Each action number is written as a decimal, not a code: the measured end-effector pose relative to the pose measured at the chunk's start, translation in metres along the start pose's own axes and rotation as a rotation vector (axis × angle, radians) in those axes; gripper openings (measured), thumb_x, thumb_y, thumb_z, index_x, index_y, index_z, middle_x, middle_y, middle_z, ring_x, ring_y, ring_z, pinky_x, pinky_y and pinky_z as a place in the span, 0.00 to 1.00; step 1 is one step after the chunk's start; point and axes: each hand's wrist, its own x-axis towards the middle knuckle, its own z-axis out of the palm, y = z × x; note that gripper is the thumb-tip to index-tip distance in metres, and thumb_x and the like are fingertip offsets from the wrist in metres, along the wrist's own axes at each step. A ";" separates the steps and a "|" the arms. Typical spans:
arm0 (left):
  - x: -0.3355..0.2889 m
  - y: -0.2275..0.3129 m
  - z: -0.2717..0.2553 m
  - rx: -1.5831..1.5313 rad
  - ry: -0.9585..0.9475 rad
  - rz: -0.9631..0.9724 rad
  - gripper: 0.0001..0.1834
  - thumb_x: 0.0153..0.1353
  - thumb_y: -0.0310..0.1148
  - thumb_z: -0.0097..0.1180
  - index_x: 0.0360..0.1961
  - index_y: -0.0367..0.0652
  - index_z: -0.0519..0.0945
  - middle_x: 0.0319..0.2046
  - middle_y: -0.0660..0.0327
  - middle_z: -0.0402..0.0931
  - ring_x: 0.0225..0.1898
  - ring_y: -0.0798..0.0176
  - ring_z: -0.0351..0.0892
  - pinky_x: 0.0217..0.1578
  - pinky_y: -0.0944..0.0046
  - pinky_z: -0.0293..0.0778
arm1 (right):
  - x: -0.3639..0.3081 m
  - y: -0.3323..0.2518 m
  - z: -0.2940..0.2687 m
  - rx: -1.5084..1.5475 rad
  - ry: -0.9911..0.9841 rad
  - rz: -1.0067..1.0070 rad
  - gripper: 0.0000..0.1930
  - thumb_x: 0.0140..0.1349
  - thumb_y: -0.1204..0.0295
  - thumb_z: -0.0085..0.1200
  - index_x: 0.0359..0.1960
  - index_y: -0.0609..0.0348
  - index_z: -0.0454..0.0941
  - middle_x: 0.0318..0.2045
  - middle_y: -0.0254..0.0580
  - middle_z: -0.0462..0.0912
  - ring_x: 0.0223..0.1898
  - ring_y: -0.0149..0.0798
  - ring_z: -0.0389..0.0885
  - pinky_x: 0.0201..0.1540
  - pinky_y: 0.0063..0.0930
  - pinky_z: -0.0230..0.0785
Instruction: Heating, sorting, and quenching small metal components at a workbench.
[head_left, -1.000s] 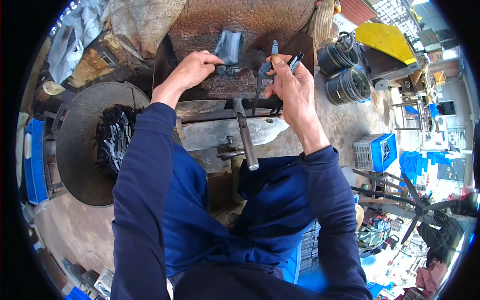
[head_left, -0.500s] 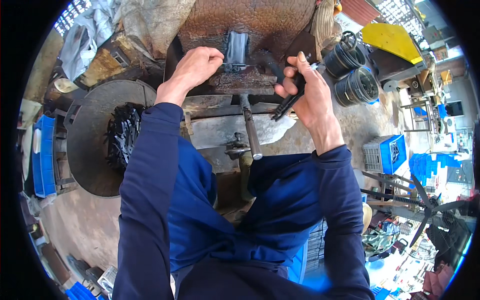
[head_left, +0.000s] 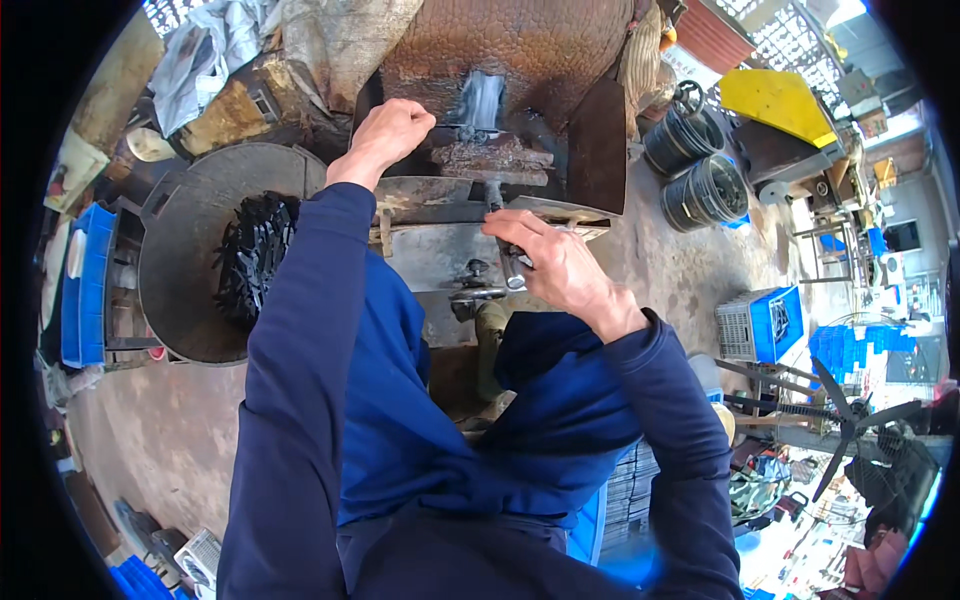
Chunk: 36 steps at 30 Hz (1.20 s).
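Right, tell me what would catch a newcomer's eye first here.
Probably the large, round, dark metal pan on the left, with thin black pieces heaped in it. Next would likely come the bright yellow angular panel at the upper right, then the pale, bluish-white streaked patch near the top centre, to the right of the bare left hand.

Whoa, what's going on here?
A person in dark blue sleeves is working bare-handed. The right hand has its fingers over a round grey metal bar. The left hand, fingers curled, is just left of a blurred pale-grey strip; whether it holds anything is unclear. Farther left sits a big round dark metal basin with thin black pieces in it.
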 end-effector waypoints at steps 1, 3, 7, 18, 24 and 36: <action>0.001 0.000 0.000 -0.002 0.001 -0.033 0.19 0.66 0.45 0.57 0.48 0.42 0.87 0.45 0.50 0.87 0.51 0.49 0.85 0.53 0.55 0.75 | 0.001 -0.001 0.001 -0.005 -0.008 0.013 0.30 0.51 0.86 0.58 0.58 0.53 0.77 0.59 0.41 0.80 0.57 0.54 0.81 0.52 0.42 0.79; 0.001 0.000 0.000 -0.039 0.038 -0.049 0.21 0.64 0.48 0.55 0.48 0.47 0.87 0.47 0.50 0.86 0.52 0.44 0.84 0.54 0.51 0.76 | 0.003 0.000 0.000 -0.009 -0.035 -0.003 0.27 0.52 0.87 0.58 0.56 0.54 0.78 0.58 0.41 0.81 0.57 0.53 0.81 0.52 0.42 0.79; 0.005 0.003 0.004 -0.132 0.118 -0.103 0.22 0.63 0.52 0.53 0.48 0.51 0.88 0.49 0.50 0.85 0.53 0.41 0.83 0.55 0.50 0.76 | 0.012 0.002 -0.003 0.067 0.084 -0.044 0.22 0.55 0.82 0.63 0.53 0.56 0.80 0.55 0.43 0.83 0.56 0.52 0.82 0.55 0.39 0.78; 0.005 0.050 0.019 -0.231 0.573 0.206 0.14 0.60 0.46 0.57 0.36 0.54 0.90 0.43 0.48 0.83 0.50 0.42 0.81 0.53 0.46 0.76 | 0.108 0.008 -0.027 0.577 0.634 0.287 0.12 0.68 0.72 0.63 0.50 0.62 0.81 0.46 0.37 0.84 0.38 0.27 0.81 0.25 0.22 0.79; -0.003 0.071 0.026 -0.330 0.591 0.243 0.13 0.56 0.42 0.61 0.33 0.47 0.90 0.40 0.45 0.83 0.46 0.40 0.80 0.50 0.44 0.76 | 0.170 0.043 -0.051 0.507 0.697 0.344 0.17 0.66 0.65 0.65 0.47 0.67 0.81 0.38 0.39 0.86 0.27 0.30 0.81 0.21 0.24 0.77; 0.005 0.073 0.040 -0.452 0.691 0.359 0.10 0.54 0.34 0.62 0.26 0.37 0.87 0.31 0.45 0.79 0.40 0.43 0.79 0.43 0.45 0.75 | 0.235 0.105 -0.060 0.387 0.710 0.431 0.18 0.69 0.58 0.62 0.46 0.62 0.86 0.22 0.32 0.77 0.20 0.24 0.74 0.23 0.25 0.75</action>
